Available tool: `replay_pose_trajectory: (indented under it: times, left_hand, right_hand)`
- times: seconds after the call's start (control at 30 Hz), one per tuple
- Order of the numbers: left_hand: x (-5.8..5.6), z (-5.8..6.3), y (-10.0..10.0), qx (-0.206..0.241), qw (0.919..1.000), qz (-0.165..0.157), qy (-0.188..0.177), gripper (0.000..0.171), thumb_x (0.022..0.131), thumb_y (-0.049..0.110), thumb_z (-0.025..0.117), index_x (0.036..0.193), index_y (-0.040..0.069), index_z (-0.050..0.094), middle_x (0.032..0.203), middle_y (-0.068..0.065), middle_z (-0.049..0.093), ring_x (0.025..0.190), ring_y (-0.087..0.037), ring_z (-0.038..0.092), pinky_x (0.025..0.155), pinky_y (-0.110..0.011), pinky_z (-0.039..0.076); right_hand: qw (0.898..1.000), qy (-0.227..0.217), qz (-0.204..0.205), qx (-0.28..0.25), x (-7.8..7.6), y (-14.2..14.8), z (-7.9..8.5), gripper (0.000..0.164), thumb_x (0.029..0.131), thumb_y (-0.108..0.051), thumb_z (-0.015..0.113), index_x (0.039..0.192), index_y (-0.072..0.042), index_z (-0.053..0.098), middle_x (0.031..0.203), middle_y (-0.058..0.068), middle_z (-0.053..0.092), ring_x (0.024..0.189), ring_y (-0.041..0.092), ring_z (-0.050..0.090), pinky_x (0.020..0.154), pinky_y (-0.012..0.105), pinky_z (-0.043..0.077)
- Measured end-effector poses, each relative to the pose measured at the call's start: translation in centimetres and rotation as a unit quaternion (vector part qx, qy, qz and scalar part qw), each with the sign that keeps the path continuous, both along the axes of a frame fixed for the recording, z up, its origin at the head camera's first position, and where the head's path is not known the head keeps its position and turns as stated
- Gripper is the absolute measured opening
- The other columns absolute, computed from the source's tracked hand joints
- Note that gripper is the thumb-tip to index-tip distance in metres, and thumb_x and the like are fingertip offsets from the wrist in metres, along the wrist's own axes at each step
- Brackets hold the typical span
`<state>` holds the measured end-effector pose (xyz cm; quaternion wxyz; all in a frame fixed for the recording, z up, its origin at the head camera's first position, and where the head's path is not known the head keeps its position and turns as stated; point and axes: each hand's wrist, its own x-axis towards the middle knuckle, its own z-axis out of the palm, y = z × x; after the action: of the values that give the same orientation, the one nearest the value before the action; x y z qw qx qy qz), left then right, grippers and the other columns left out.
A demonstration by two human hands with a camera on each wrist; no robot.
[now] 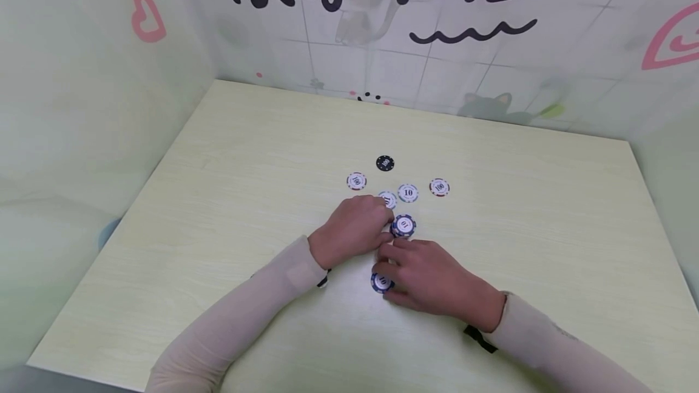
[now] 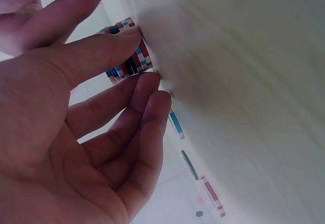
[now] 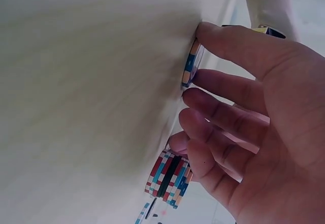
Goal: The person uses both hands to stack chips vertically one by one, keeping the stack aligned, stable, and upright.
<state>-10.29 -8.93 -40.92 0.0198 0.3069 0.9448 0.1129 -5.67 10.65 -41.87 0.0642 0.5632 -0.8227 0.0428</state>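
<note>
A stack of poker chips [image 1: 404,225], topped by a blue chip marked 10, stands upright beside the fingers of my left hand [image 1: 355,226]. In the left wrist view, the thumb and index finger hold the stack [image 2: 144,56] from its two sides. Closer to me, my right hand [image 1: 434,278] pinches a single blue poker chip [image 1: 381,282] by its edges. The right wrist view has this blue chip [image 3: 191,64] low at the tabletop between thumb and index finger. The other right fingers are bent, some close to the layered stack [image 3: 167,177].
Beyond the hands lie several loose chips: a black one [image 1: 384,163], a white-and-red one [image 1: 357,181], another white-and-red one [image 1: 439,187], a pale blue-edged 10 [image 1: 408,193] and a partly covered pale chip [image 1: 389,199]. A printed wall [image 1: 360,62] rises behind the light wooden table [image 1: 262,138].
</note>
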Motion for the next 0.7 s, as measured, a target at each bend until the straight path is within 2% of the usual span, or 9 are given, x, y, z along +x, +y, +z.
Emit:
replay_pose_trajectory:
  times: [0.23, 0.5, 0.7]
  left_hand:
    - [-0.04, 0.02, -0.02, 0.005, 1.0000, -0.002, 0.002, 0.018, 0.098, 0.022, 0.086, 0.086, 0.011, 0.078, 0.075, 0.003, 0.061, 0.068, -0.013, 0.057, 0.060, -0.028, 0.049]
    - [-0.05, 0.09, 0.01, 0.015, 0.9999, 0.000, -0.004, 0.017, 0.097, 0.019, 0.086, 0.084, 0.011, 0.078, 0.073, 0.004, 0.061, 0.067, -0.013, 0.057, 0.059, -0.028, 0.048]
    - [-0.04, 0.17, -0.02, 0.011, 0.9999, 0.002, -0.007, 0.018, 0.096, 0.022, 0.087, 0.085, 0.012, 0.077, 0.075, 0.003, 0.061, 0.068, -0.014, 0.057, 0.059, -0.030, 0.049]
  right_hand:
    - [1.000, 0.002, 0.002, -0.008, 0.00, -0.14, -0.09, 0.033, 0.088, -0.033, 0.091, 0.110, -0.011, 0.079, 0.114, 0.004, 0.071, 0.101, 0.018, 0.068, 0.083, 0.034, 0.060]
    - [1.000, -0.001, -0.008, -0.011, 0.05, -0.31, -0.04, 0.034, 0.085, -0.032, 0.088, 0.106, -0.009, 0.076, 0.111, 0.006, 0.070, 0.096, 0.019, 0.066, 0.078, 0.033, 0.060]
    - [1.000, -0.010, -0.017, -0.014, 0.12, -0.18, 0.08, 0.032, 0.084, -0.032, 0.087, 0.104, -0.011, 0.074, 0.103, 0.002, 0.068, 0.091, 0.017, 0.064, 0.075, 0.033, 0.059]
